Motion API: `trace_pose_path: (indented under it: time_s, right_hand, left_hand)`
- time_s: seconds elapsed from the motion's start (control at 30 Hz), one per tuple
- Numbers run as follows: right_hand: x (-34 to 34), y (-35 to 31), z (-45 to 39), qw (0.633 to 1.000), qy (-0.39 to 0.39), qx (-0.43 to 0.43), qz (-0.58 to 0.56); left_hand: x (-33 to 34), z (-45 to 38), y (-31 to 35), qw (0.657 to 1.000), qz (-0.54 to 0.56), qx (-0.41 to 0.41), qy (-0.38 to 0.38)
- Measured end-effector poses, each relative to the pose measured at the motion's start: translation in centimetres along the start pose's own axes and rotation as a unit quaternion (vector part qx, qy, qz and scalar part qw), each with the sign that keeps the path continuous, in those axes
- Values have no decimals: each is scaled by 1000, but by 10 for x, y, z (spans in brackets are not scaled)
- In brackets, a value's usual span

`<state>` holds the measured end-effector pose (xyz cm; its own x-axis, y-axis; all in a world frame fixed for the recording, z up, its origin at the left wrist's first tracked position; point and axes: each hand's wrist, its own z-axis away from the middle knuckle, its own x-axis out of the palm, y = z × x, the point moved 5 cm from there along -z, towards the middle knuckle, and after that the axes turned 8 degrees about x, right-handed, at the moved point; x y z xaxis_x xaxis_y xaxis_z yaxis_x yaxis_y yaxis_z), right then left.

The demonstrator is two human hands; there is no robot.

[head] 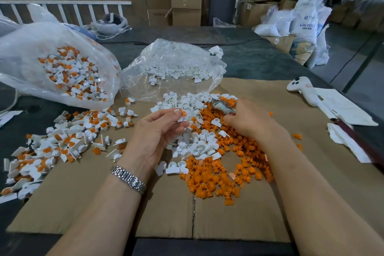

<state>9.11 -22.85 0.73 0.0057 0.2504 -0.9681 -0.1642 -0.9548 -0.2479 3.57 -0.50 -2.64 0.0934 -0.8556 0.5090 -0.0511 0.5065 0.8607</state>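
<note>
The left hand (158, 131), palm up above the middle of the cardboard (104, 203), pinches a white clip (180, 117) between thumb and fingertips. The clip's orange plug faces up and to the right; its white body runs down toward the palm, and the fingers hide most of it, so the long axis is hard to make out. The right hand (247, 120), just right of it, curls round a silvery thing (223, 107) too blurred to identify, which sticks out to the far left. Below both hands lie a white pile (193, 145) and, right and nearer, an orange pile (220, 181). Plugged clips (62, 141) are spread on the left, running off the cardboard onto the counter (259, 58). The far-left bag (31, 58), cut off by the frame edge, holds more plugged clips. The middle bag (176, 58) holds white ones only.
</note>
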Motion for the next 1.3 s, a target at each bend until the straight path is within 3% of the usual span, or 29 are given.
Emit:
trace_pose_path:
  time_s: [0.2, 0.37, 0.43, 0.93, 1.17, 1.3]
  right_hand:
    - [-21, -6, 25, 982, -3, -30, -187]
    - [-22, -26, 65, 951, -238, -92, -175]
    - [-17, -33, 75, 946, -260, -102, -163]
    - [-15, -45, 88, 950, -249, -127, -142]
    - [-10, -53, 90, 957, -207, -151, -135]
    - [1, -57, 88, 969, -145, -142, -143]
  left_hand:
    - [-2, 0, 2, 1000, -25, 18, -5]
    - [-3, -1, 5, 999, -7, 36, -11]
    - [-4, -1, 6, 999, -2, 45, -12]
    - [-3, -2, 6, 996, -45, 72, -2]
    - [-4, -2, 6, 996, -57, 74, 10]
    - [-6, -2, 6, 996, -47, 69, 27]
